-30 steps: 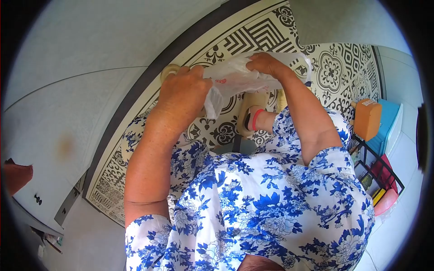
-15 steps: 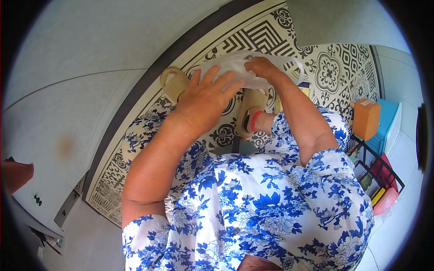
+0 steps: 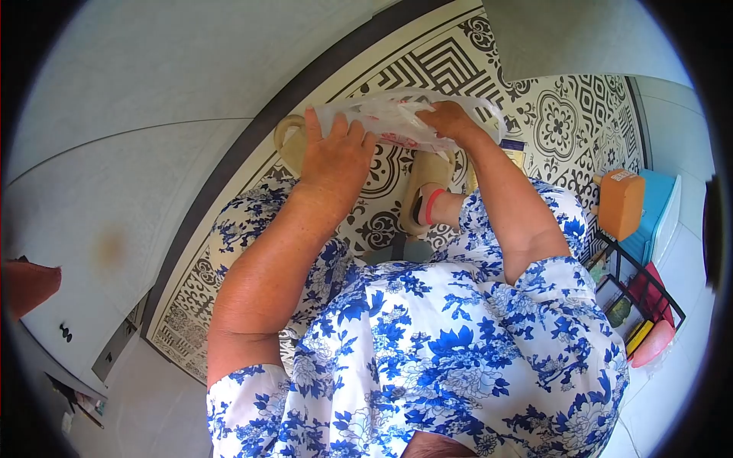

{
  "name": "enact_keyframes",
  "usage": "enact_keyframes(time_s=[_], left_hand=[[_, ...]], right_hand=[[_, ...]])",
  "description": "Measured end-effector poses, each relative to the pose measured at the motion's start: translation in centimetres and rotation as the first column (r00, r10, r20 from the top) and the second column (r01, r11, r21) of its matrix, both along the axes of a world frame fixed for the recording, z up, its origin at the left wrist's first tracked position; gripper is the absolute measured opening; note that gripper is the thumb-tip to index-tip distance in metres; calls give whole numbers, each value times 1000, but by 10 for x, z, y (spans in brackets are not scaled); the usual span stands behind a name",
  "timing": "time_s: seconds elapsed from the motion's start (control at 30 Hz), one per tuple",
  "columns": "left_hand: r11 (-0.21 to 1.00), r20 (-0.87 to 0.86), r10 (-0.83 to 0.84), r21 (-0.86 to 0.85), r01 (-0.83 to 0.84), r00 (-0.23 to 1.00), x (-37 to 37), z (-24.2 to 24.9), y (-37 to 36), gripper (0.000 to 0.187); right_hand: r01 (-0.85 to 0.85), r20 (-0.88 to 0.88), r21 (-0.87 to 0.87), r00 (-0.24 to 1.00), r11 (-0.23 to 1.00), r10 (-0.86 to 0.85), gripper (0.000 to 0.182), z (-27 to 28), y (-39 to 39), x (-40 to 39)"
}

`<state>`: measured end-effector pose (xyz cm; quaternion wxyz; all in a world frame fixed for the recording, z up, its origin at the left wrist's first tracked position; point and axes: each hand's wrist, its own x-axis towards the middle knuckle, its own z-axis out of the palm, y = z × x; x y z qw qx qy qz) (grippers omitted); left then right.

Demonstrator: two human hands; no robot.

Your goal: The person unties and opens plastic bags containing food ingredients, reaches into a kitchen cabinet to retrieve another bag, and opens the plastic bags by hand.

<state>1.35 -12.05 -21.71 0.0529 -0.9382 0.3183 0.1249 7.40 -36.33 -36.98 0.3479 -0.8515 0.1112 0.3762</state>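
Observation:
A thin white plastic bag (image 3: 393, 126) with red print stretches between my hands, above the slippers. My left hand (image 3: 336, 156) is open, its fingers spread against the bag's left end. At the right part of the bag, my right hand (image 3: 450, 122) is closed on the plastic, with a bunched fold at its fingertips. Below the bag, a beige slipper (image 3: 422, 179) is on my foot, and another beige slipper (image 3: 290, 141) lies partly behind my left hand. What the bag contains, if anything, cannot be made out.
Underneath is a black-and-cream patterned mat (image 3: 553, 126). To the right stand an orange-brown box (image 3: 620, 202), a blue container (image 3: 658, 210) and a black wire rack (image 3: 649, 282) holding small items. A grey panel (image 3: 175, 69) fills the upper left.
My left hand has shifted left, away from my right hand. The bag is now spread wider and shows its red print. My right hand has moved slightly right and down, still gripping it.

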Motion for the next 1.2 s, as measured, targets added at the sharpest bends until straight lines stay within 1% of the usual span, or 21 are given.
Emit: enact_keyframes(time_s=[0.07,0.13,0.2,0.23,0.27,0.3,0.33,0.37,0.4,0.43,0.57,0.63,0.7,0.73,0.8,0.83,0.9,0.93,1.0,1.07,1.2], left_hand=[[1000,56,22,-4,-22,998,6,3,0,54],[999,111,49,-8,-49,993,9,3,0,58],[986,16,130,101,-131,991,11,1,0,69],[986,17,132,104,-134,991,13,2,-2,69],[974,-97,173,167,-156,980,14,4,-5,72],[959,-207,217,229,-168,954,15,5,-6,75],[959,-207,216,228,-167,954,12,-2,-3,75],[991,-81,107,87,-100,991,8,-9,2,75],[999,61,12,-45,-9,998,6,-15,4,76],[999,60,8,-45,-6,998,5,-21,5,76],[995,-27,-29,92,31,999,5,-25,0,71],[989,-52,-11,144,18,999,5,-24,0,66],[981,-95,84,184,-65,992,11,-11,0,46],[981,-92,81,183,-63,992,14,-9,0,46],[965,-328,177,245,-97,928,20,-8,2,25],[965,-331,176,245,-96,927,18,-6,3,25],[981,-209,37,193,4,977,12,0,5,13],[981,-210,37,194,4,977,10,5,6,13],[996,-126,6,92,5,992,9,17,7,9],[998,-127,-3,59,10,992,8,24,6,8],[998,-177,-38,42,46,983,2,25,2,10]], right_hand=[[-40,72,-61,996,997,45,56,2,-2,0],[-217,151,-200,957,956,248,50,21,5,-2],[-202,179,-187,955,962,235,46,5,4,-9],[-184,205,-175,954,967,218,43,-4,3,-13],[-185,206,-173,954,967,219,43,-8,4,-16],[-237,218,-170,938,957,271,41,-11,4,-21],[-288,230,-168,919,943,321,40,-14,3,-24],[-286,229,-169,919,943,320,40,-8,5,-25],[-468,136,-187,859,864,494,39,-2,7,-23],[-632,40,-185,760,752,649,39,5,9,-22],[-634,-67,-162,771,756,633,35,16,16,-16],[-542,44,-93,836,835,547,30,13,8,-7],[-510,69,-91,854,855,516,28,29,5,-1],[-474,95,-86,871,876,481,26,38,3,2],[-471,55,-99,877,877,477,32,44,0,4],[-487,85,-124,863,864,499,33,39,-4,4],[-504,112,-148,846,851,521,33,40,-4,3],[-485,104,-177,856,856,507,33,41,-5,2],[-467,98,-205,865,860,493,33,48,-4,2],[-335,123,-165,926,928,356,34,53,-5,2],[-375,130,-277,898,885,421,36,41,-2,2]])
